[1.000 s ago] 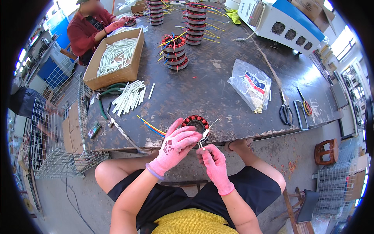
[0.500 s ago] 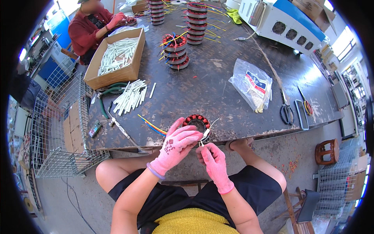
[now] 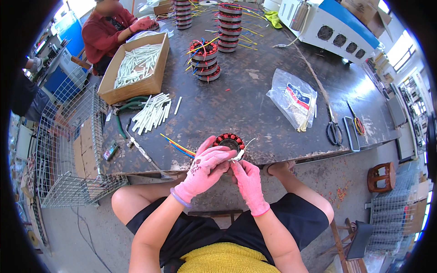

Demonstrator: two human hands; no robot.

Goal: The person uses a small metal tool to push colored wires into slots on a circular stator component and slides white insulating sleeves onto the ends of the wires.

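A ring-shaped motor stator [image 3: 227,138] with red copper windings lies at the table's near edge, with blue, yellow and red lead wires [image 3: 178,146] trailing left. My left hand [image 3: 205,169], in a pink glove, reaches over its near side, fingers bent toward the thumb. A white strand [image 3: 240,155] with a thicker part runs along the stator's right side, its thin end sticking up. My right hand [image 3: 249,183], also gloved, pinches at this strand beside the left fingertips. Both hands meet there, and the exact grip is partly hidden by the fingers.
White tubes lie in a pile [image 3: 152,113] and fill a cardboard box [image 3: 157,82]. Stacked stators [image 3: 205,63], a plastic bag [image 3: 293,100], scissors [image 3: 333,129] and a soldering-type torch [image 3: 141,150] are on the table. A co-worker [image 3: 102,36] sits far left; a wire cage [image 3: 68,136] stands nearby.
My right hand has turned and moved slightly up, closer to my left fingers. The white thicker part has tilted. At the far left, another person's arm has come into view.
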